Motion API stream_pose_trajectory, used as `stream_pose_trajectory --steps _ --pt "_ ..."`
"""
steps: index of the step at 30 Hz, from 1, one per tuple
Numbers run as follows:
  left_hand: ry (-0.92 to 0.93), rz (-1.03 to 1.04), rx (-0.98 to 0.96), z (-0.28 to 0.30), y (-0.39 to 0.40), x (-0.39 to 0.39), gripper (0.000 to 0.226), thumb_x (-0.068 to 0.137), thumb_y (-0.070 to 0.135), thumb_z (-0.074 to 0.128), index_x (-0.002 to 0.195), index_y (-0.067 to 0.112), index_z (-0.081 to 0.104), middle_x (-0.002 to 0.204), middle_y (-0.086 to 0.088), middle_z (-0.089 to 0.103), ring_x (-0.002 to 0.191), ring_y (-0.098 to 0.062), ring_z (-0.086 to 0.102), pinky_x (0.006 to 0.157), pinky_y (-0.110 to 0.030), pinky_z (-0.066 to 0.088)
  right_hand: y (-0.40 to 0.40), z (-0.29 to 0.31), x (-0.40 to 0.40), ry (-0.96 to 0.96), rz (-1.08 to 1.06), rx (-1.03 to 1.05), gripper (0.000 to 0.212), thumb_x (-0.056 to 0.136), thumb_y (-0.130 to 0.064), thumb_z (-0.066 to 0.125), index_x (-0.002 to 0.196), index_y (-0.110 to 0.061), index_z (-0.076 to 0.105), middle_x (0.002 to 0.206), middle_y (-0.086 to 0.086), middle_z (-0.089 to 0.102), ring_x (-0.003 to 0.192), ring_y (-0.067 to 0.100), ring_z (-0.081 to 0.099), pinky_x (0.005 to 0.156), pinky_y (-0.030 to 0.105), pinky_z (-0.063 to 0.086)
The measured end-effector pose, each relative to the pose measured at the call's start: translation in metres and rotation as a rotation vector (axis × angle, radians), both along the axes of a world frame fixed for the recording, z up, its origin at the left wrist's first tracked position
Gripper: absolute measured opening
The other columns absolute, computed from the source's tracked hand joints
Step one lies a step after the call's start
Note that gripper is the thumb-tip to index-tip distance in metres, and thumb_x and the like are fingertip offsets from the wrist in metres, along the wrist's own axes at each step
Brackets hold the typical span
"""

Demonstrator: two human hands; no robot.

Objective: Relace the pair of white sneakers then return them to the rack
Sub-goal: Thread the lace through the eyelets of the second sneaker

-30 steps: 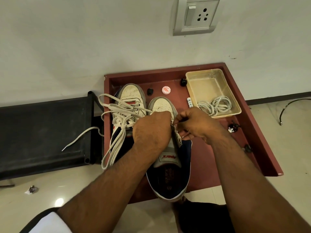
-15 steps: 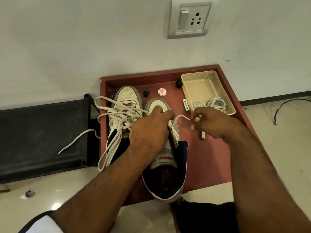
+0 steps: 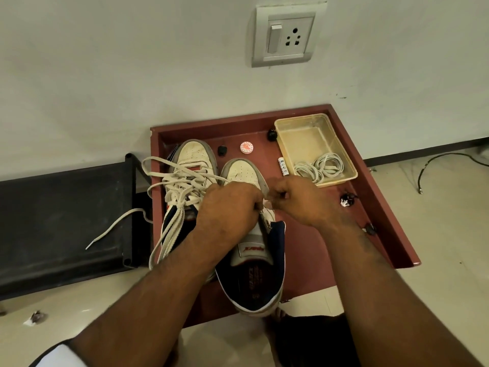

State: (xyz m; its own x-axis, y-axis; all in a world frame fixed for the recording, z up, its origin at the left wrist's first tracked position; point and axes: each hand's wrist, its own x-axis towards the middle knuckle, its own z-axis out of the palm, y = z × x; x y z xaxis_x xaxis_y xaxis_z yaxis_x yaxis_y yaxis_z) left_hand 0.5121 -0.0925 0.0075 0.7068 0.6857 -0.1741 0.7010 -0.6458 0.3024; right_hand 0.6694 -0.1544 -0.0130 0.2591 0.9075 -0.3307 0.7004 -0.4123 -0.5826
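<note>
Two white sneakers stand side by side on a red-brown tray table (image 3: pixel 330 250). The left sneaker (image 3: pixel 194 157) carries a loose tangle of white lace (image 3: pixel 169 197) that trails off to the left. My left hand (image 3: pixel 227 207) grips the upper of the right sneaker (image 3: pixel 243 172) over its eyelets. My right hand (image 3: pixel 293 198) pinches the lace end at that sneaker's right eyelet row, close against my left hand. The sneaker's tongue and dark blue lining (image 3: pixel 254 276) face me.
A clear plastic tub (image 3: pixel 328 133) at the tray's back right holds coiled white laces (image 3: pixel 321 166). A round red-and-white lid (image 3: pixel 246 147), a small white tube (image 3: pixel 282 166) and small black bits lie on the tray. A black rack (image 3: pixel 53 221) stands left. A wall socket (image 3: pixel 287 35) is above.
My right hand, which had pulled a length of lace out to the right, has come back in to the sneaker's eyelets. My left hand keeps its hold on the sneaker.
</note>
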Motion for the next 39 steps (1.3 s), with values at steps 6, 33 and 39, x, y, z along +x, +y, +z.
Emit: stream_pose_trajectory --steps 6,33,39 --pt "0.034 -0.002 0.055 0.0 0.001 0.001 0.015 0.091 0.031 0.06 0.099 0.034 0.073 0.096 0.01 0.071 0.096 -0.014 0.062 0.102 -0.038 0.027 -0.076 0.032 0.05 -0.226 -0.38 -0.232 0.005 0.078 -0.021 0.077 0.077 -0.017 0.074 0.077 0.001 0.069 0.07 0.017 0.061 0.068 0.031 0.05" --pt "-0.019 0.02 0.111 -0.002 -0.002 -0.002 0.017 0.091 0.032 0.059 0.097 0.037 0.074 0.094 0.012 0.072 0.092 -0.012 0.063 0.096 -0.037 0.02 -0.011 0.0 -0.007 -0.063 -0.167 -0.039 0.016 0.078 -0.018 0.077 0.07 -0.03 0.071 0.074 -0.01 0.068 0.075 0.014 0.066 0.069 0.027 0.05" --pt "-0.014 0.015 0.07 -0.002 -0.001 0.0 0.016 0.092 0.031 0.06 0.1 0.036 0.074 0.098 0.013 0.073 0.096 -0.013 0.063 0.099 -0.036 0.019 -0.067 0.025 0.051 -0.277 -0.41 -0.295 0.011 0.077 -0.019 0.077 0.087 -0.018 0.074 0.094 0.003 0.07 0.077 0.022 0.06 0.068 0.029 0.045"
